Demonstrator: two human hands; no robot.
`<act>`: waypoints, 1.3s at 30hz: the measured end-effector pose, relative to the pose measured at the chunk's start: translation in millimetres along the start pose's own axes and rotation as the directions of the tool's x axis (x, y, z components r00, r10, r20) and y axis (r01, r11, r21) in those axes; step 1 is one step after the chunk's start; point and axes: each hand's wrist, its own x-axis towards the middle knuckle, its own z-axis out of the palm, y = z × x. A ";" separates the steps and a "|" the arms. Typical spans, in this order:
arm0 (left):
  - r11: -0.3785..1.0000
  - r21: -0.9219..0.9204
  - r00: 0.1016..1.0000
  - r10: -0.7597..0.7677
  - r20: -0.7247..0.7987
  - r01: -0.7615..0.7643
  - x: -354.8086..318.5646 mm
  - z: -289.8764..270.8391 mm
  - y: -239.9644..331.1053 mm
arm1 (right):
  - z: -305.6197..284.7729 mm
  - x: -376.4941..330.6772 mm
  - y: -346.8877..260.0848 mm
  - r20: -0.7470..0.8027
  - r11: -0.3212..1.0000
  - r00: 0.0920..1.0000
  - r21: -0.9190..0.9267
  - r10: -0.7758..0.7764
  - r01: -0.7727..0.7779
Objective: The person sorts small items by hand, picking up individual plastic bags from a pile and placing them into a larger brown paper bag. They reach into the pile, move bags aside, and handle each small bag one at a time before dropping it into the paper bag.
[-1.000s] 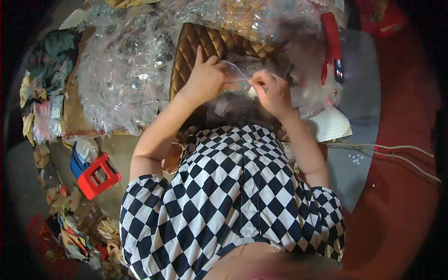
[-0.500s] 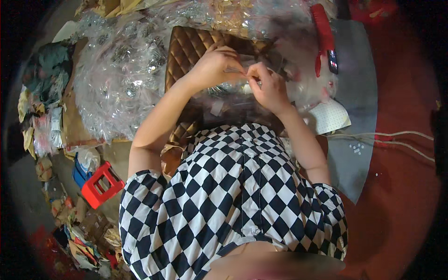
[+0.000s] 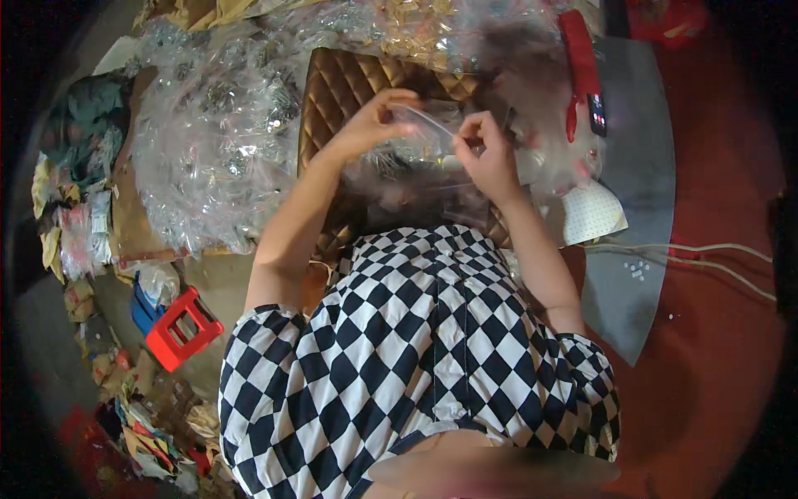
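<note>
A small clear plastic bag (image 3: 431,125) is stretched between my hands, its edge showing as a pale line. My right hand (image 3: 489,158) pinches the right end of that edge between thumb and fingers. At the other end my left hand (image 3: 376,125) has its thumb and fingers apart, beside the bag's edge; whether they touch the plastic is hard to make out. Below the hands lie more clear bags with shiny wire-like pieces (image 3: 389,162) in them. A brown quilted cloth (image 3: 328,96) lies under and behind my left hand.
A large heap of filled clear bags (image 3: 220,141) covers the left. At right are a red strap-like piece (image 3: 579,58), a phone (image 3: 597,115), a dotted white sheet (image 3: 593,213), a grey mat (image 3: 636,166) and pale cables (image 3: 715,249). A red plastic frame (image 3: 184,329) sits lower left.
My hands were close together with fingertips nearly touching. They have moved apart, my left fingers have spread, and the bag's edge now shows between them.
</note>
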 end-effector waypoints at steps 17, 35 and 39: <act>0.950 0.310 0.452 0.265 -0.852 0.026 -269.7 3.9 99.2 | 113.1 -16.4 17.0 0.782 0.368 0.356 -0.176 -0.512 0.913; 0.835 0.472 0.776 0.488 -0.400 -0.282 -167.9 77.9 9.5 | 12.6 -12.5 -122.1 0.720 0.985 0.671 0.121 -0.174 0.125; 0.984 -0.142 0.448 -0.080 -0.890 -0.106 -205.3 61.3 -78.1 | -29.3 -9.0 -57.4 0.500 0.894 0.852 -0.296 -0.155 0.336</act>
